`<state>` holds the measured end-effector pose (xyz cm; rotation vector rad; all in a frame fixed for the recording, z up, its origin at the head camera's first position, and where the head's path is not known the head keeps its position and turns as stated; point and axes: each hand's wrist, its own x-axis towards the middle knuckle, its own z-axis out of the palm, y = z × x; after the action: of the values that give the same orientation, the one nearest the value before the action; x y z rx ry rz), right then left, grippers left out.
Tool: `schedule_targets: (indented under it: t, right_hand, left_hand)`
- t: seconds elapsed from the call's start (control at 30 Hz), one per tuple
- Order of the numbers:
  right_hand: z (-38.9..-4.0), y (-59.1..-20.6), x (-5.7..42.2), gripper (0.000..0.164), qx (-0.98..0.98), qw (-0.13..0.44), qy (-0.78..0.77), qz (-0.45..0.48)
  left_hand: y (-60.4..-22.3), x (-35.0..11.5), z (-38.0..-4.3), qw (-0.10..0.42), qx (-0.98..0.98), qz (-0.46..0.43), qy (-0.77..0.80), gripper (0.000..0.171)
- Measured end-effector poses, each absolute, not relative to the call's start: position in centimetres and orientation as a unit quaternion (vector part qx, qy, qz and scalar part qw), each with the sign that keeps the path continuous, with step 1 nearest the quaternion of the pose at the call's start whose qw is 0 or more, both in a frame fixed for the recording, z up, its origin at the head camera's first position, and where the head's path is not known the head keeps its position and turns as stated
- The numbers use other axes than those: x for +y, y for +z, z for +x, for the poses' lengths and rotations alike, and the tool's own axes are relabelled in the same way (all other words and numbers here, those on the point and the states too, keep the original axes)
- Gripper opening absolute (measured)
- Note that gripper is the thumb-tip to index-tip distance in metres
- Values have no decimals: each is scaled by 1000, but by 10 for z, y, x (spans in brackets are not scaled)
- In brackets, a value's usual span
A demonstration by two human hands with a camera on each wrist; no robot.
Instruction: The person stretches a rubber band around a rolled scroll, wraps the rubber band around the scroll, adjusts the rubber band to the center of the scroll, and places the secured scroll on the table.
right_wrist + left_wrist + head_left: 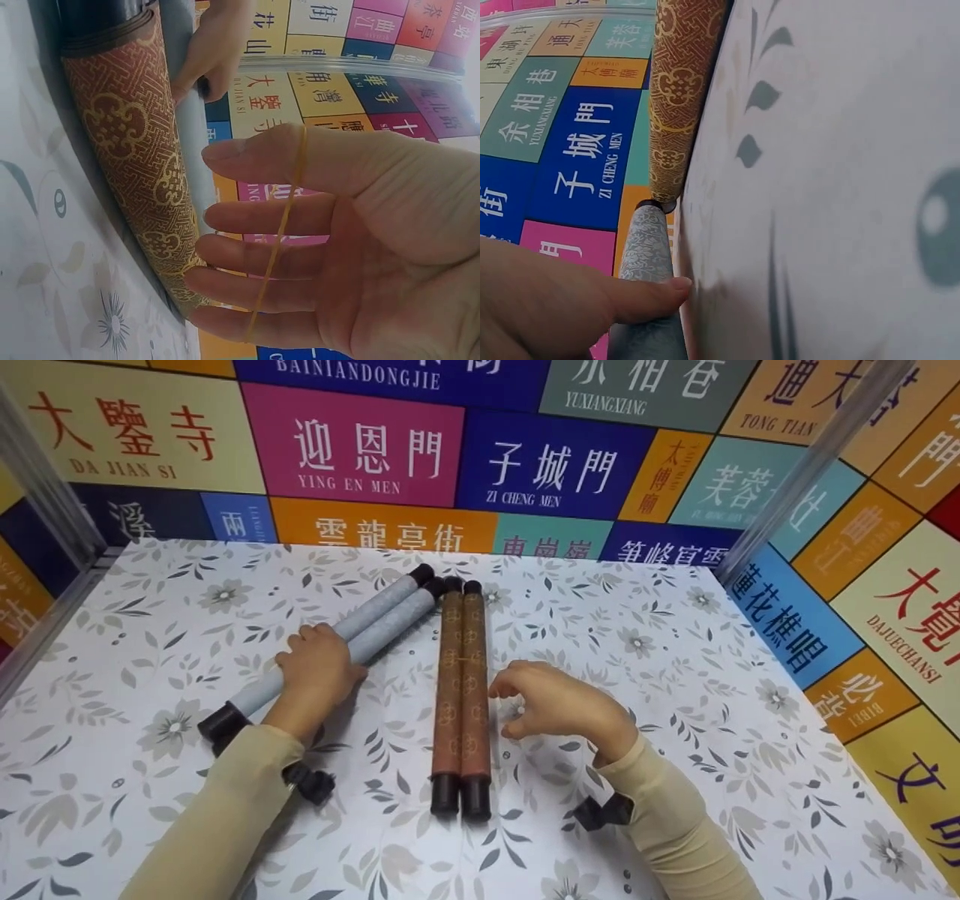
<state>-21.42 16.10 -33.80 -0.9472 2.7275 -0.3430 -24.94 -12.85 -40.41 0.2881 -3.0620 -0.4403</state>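
Note:
Two rolled scrolls in pale grey-blue (394, 620) with black ends lie slantwise, side by side, on the left of the table. My left hand (315, 671) grips them around the middle, fingers over the far side and thumb on the near side. To their right is a pair of brown-red scrolls (461, 697) with gold patterns and black ends, a thin yellow band across them. Just right of that pair is my right hand (559, 705), its fingers extended. A yellow rubber band (279, 241) is stretched across its thumb and fingers in the right wrist view.
White cloth with grey flowers and leaves covers the table (675, 675). Behind it and on the right stand walls of coloured panels (352, 442) with lettering. Clear upright edges (810, 472) rise at the table's back corners.

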Motion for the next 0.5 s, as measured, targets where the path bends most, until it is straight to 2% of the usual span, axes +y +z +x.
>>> schedule_targets:
  t: [0.27, 0.4, 0.5]
  right_hand:
    - [-220, -336, 164, 44, 933, 84, -148, -316]
    - [-224, -332, 169, 48, 934, 34, -185, -303]
    - [-229, -330, 175, 50, 930, -12, -215, -298]
  left_hand:
    - [-391, -121, -241, 85, -984, 43, -153, 78]
    - [-382, -114, -235, 107, -981, 16, -162, 68]
    - [-375, -108, -229, 110, -981, 1, -163, 68]
